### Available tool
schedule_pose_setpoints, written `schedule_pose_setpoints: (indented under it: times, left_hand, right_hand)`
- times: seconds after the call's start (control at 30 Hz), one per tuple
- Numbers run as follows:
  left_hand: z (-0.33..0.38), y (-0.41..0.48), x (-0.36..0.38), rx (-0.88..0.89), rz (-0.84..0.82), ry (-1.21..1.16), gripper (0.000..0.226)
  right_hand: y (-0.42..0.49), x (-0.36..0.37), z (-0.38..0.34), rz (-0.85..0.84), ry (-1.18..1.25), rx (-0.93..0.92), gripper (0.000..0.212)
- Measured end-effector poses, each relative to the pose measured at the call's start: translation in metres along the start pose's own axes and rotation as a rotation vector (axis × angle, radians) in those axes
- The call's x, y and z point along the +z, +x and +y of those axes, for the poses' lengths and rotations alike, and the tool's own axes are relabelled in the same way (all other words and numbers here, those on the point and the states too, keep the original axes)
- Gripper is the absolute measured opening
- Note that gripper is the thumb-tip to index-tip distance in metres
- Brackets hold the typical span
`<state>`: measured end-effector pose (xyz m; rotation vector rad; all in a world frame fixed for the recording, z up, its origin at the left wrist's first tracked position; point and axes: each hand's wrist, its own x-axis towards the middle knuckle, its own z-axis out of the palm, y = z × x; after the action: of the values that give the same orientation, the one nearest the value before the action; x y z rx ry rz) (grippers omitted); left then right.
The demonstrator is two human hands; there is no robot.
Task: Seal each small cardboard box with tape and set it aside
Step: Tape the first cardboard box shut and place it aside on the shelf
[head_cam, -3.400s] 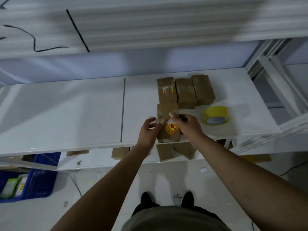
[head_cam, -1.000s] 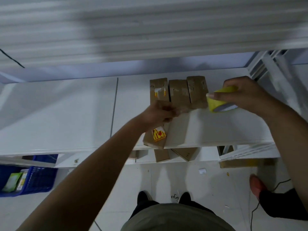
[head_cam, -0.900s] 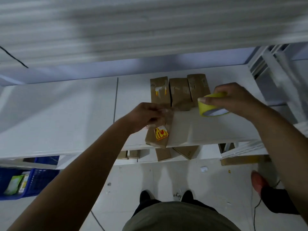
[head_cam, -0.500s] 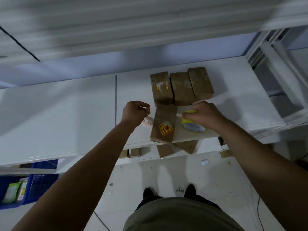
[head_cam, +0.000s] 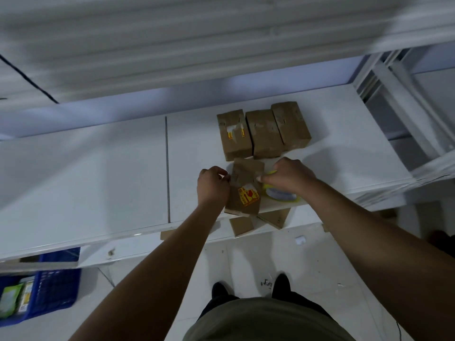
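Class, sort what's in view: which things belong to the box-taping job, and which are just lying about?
Job: stickered box being taped; yellow tape roll; three boxes set aside behind it.
Lying about: blue crate of packets; paper scrap on the floor.

A brown cardboard box (head_cam: 246, 178) at the white shelf's (head_cam: 98, 180) front edge is marked with a yellow sticker (head_cam: 248, 196) printed in red. The tape roll (head_cam: 279, 194) is yellow. The row of boxes (head_cam: 264, 134) behind is brown, and the crate (head_cam: 56, 289) below is blue.
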<state>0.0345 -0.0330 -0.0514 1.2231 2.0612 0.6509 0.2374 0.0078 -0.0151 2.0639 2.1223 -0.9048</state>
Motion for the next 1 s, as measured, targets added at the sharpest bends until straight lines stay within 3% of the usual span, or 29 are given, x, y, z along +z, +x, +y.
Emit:
schedule_pose_setpoints:
  times: [0.17, 0.33, 0.43, 0.5, 0.63, 0.73, 0.83, 0.9, 1.0]
  left_hand:
    - [0.004, -0.018, 0.004, -0.028, 0.097, -0.028, 0.026]
    - [0.005, -0.028, 0.013, -0.109, -0.043, -0.076, 0.050]
    - [0.012, -0.033, 0.017, -0.106, -0.101, -0.137, 0.047]
    - [0.015, -0.033, 0.018, -0.121, -0.076, -0.254, 0.043]
    - [0.018, -0.028, 0.016, -0.273, -0.093, -0.715, 0.052]
    - [0.016, -0.026, 0.010, -0.264, -0.097, -0.911, 0.040]
    - [0.015, -0.029, 0.006, -0.209, -0.151, -0.970, 0.031]
    - [0.016, -0.032, 0.005, -0.195, -0.160, -0.980, 0.030]
    - [0.010, -0.038, 0.007, -0.177, -0.140, -1.005, 0.030]
  right_hand:
    - [0.002, 0.002, 0.003, 0.020, 0.051, -0.016, 0.045]
    - [-0.003, 0.005, 0.006, 0.065, 0.097, -0.071, 0.050]
    - [-0.004, 0.002, 0.010, 0.061, 0.099, -0.125, 0.051]
    - [-0.003, -0.004, 0.016, 0.055, 0.117, -0.158, 0.054]
    - [0.005, -0.026, 0.041, -0.057, 0.294, -0.273, 0.059]
    - [0.014, -0.051, 0.061, -0.278, 0.464, -0.401, 0.043]
    - [0.022, -0.061, 0.072, -0.407, 0.395, -0.507, 0.026]
    - [0.024, -0.060, 0.073, -0.385, 0.396, -0.521, 0.025]
    - [0.024, -0.060, 0.071, -0.265, 0.435, -0.527, 0.049]
